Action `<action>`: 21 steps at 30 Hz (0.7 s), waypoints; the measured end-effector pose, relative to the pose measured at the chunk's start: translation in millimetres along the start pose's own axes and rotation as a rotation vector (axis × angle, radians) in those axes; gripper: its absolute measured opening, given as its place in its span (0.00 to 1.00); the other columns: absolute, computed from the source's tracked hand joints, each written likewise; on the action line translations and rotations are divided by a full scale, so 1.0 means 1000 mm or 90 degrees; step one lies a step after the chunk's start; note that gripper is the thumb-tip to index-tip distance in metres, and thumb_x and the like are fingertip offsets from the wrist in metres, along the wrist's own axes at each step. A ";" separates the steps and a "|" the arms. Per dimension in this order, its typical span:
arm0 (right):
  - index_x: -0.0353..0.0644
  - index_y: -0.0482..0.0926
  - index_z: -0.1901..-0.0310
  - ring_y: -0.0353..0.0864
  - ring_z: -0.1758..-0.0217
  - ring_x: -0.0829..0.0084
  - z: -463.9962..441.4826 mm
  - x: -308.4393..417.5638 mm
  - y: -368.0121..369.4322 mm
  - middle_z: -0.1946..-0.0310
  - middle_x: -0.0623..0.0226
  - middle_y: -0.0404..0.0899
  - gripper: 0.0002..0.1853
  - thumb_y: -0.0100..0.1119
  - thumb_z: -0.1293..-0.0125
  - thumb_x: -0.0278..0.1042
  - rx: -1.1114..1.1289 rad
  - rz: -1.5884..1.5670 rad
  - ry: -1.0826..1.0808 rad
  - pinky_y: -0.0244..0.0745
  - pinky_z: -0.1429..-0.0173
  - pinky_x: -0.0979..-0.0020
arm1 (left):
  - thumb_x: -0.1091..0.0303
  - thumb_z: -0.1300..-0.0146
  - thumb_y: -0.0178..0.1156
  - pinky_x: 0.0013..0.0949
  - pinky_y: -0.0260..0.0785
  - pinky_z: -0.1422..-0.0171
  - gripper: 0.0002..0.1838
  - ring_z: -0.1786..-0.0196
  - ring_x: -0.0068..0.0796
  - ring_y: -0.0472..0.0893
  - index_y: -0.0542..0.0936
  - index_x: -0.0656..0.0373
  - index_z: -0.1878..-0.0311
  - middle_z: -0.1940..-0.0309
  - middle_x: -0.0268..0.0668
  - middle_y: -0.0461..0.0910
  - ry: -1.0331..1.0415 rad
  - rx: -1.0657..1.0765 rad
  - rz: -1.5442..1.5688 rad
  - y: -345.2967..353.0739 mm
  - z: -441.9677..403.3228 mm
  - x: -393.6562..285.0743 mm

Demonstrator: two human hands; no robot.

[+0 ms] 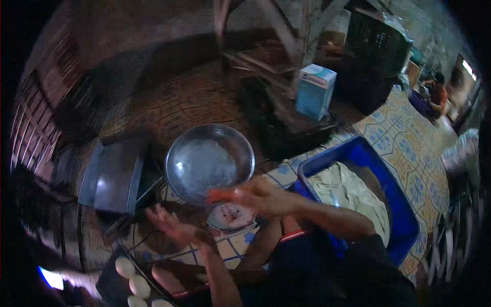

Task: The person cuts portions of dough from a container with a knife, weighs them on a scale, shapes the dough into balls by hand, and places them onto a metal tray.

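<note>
My left hand [176, 225] is held up over the floor left of the scale, its fingers spread and nothing in it. My right hand [255, 197] reaches across the near rim of a wide metal bowl [204, 161], its fingers stretched to the left and slightly blurred; I see nothing held in it. The bowl sits on a dial scale [231, 217], whose face shows just below my right hand. Beside my right forearm, a blue plastic tub [404, 220] holds a large mass of pale dough [353, 192]. Round dough balls [139, 286] lie on a dark tray at the lower left.
Stacked metal pans [112, 176] stand left of the bowl. Behind it are a blue-and-white box [316, 92], a dark crate [376, 51] and wooden posts. Another person [437, 97] sits at the far right on the patterned tile floor [394, 133].
</note>
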State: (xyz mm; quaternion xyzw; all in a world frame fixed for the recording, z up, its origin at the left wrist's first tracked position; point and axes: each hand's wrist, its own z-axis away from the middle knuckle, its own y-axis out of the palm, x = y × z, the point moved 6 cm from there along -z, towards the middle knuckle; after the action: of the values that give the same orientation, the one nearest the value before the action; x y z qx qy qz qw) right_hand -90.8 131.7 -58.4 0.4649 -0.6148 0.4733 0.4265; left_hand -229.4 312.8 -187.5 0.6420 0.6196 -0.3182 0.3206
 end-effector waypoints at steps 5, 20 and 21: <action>0.37 0.48 0.27 0.50 0.25 0.64 0.047 -0.054 0.053 0.26 0.56 0.49 0.39 0.39 0.28 0.58 -0.176 -0.142 -0.094 0.45 0.24 0.62 | 0.41 0.33 0.48 0.42 0.54 0.28 0.41 0.31 0.42 0.62 0.55 0.63 0.29 0.31 0.48 0.60 -0.096 0.307 0.363 0.018 0.108 -0.179; 0.41 0.67 0.37 0.79 0.47 0.59 0.338 -0.095 -0.011 0.48 0.51 0.76 0.29 0.60 0.37 0.44 -0.657 0.131 0.456 0.76 0.49 0.64 | 0.51 0.27 0.45 0.44 0.66 0.36 0.26 0.42 0.35 0.75 0.69 0.65 0.40 0.44 0.52 0.75 -0.347 0.454 0.476 0.152 0.162 -0.162; 0.40 0.69 0.41 0.79 0.51 0.54 0.360 -0.102 -0.021 0.53 0.50 0.77 0.24 0.57 0.36 0.40 -0.635 0.276 0.493 0.76 0.49 0.60 | 0.55 0.28 0.48 0.39 0.70 0.48 0.22 0.55 0.34 0.77 0.71 0.66 0.44 0.57 0.48 0.77 -0.359 0.570 0.407 0.142 0.165 -0.148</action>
State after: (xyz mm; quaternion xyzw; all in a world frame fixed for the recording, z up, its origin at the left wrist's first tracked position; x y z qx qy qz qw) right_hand -79.7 -206.5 -220.2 -0.1258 -0.6421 0.3398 0.6756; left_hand -94.3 88.6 -163.2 0.7592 0.0944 -0.5932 0.2507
